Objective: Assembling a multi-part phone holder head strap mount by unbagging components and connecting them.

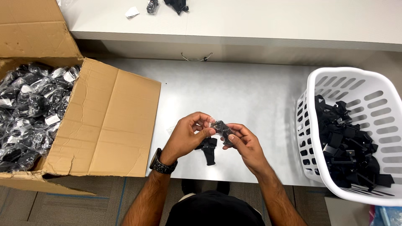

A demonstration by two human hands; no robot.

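We pinch a small black part in crinkled clear plastic wrap between left hand and right hand fingers, cardboard box at 9 o'clock, white basket at 3 o'clock.

I hold a small black part in a clear crinkled bag between both hands above the grey counter. My left hand, with a dark watch on its wrist, pinches the bag's left edge; my right hand grips its right side from below. A black strap piece hangs under my left hand. To my left an open cardboard box is packed with bagged black parts. To my right a white laundry basket holds loose black parts.
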